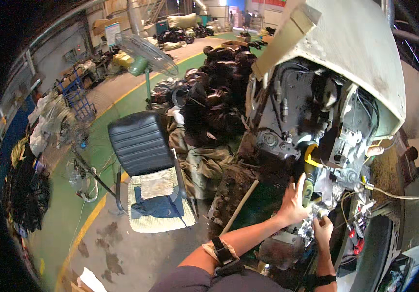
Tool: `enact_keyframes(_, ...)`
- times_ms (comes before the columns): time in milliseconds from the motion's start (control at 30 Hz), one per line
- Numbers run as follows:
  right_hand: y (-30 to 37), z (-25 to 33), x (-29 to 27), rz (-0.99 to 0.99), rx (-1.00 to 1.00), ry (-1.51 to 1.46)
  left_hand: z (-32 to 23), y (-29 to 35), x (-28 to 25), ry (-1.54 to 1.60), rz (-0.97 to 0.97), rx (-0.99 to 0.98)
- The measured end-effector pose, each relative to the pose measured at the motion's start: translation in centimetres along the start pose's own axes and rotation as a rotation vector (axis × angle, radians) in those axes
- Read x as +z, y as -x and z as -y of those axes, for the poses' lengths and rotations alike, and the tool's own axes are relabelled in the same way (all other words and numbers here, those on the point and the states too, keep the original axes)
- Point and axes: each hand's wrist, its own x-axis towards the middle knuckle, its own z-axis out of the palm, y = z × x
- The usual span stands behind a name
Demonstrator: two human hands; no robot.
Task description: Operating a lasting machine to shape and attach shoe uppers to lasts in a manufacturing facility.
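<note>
My left hand (pixel 294 203) reaches into an opened machine, fingers stretched upward beside a green handle (pixel 307 191). A yellow curved piece (pixel 311 155) sits above that handle; I cannot tell what kind of tool or lamp it is. Lower and to the right, my right hand (pixel 323 228) has its fingers bent together against a cluster of shiny metal parts (pixel 308 228). What those fingers hold is hidden. The pale machine hood (pixel 353 63) is tilted up, baring black cables and greasy metal plates. Dark straps circle both of my forearms.
A black chair (pixel 141 143) with a pale woven seat stands to my left, cloths lying on it. Beyond it are a green standing fan (pixel 143 65) and a large heap of dark goods (pixel 214 97). A pale hose (pixel 404 195) crosses at the right. A blue hand truck (pixel 77 96) stands farther left.
</note>
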Motion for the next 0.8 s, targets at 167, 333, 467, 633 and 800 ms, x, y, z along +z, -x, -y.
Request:
enact_keyframes(167,-0.7,-1.3,0.3,0.029,-0.100,0.024,1.4,0.4,0.6,-0.013,-0.034,0.048)
enact_keyframes(333,-0.7,-1.7,0.0,0.077,-0.038,-0.076,1.3,0.4,0.7,0.149,0.103,-0.093)
enact_keyframes(467,-0.4,-1.3,-0.2,0.065,-0.071,0.092,1.3,0.4,0.6,0.038,0.074,-0.065)
enact_keyframes(633,-0.1,-0.5,-0.1,0.061,-0.078,0.064,1.5,0.5,0.5,0.102,0.089,-0.090)
enact_keyframes(800,0.2,0.9,-0.2,0.052,-0.033,0.079,1.3,0.4,0.3,0.043,0.073,-0.058)
